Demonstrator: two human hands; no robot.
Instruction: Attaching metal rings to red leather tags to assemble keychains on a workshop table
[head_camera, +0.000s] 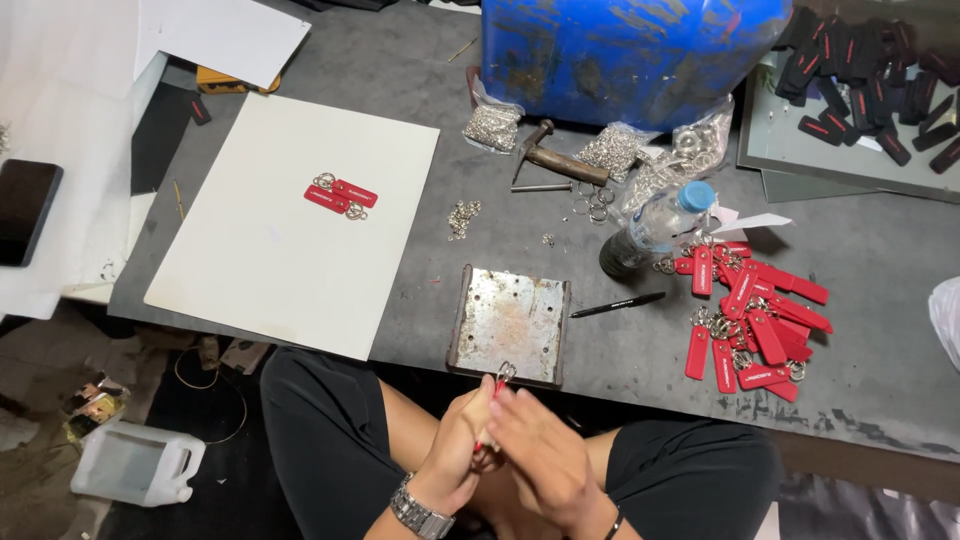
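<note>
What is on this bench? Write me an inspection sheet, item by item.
Surface: grey worktable, scuffed, with a cream board laid on its left part.
Job's things: red key tag with metal ring held between both hands over the rusty metal plate; two finished tags on the board; pile of red tags at right.
Clutter: hammer, bags of metal rings, water bottle, black pen, blue drum, black tags.
Hands: left hand wears a wristwatch; right hand is closed against it.
Cables: nothing seen.
Surroundings: white jug on the floor, dark phone at left.
</note>
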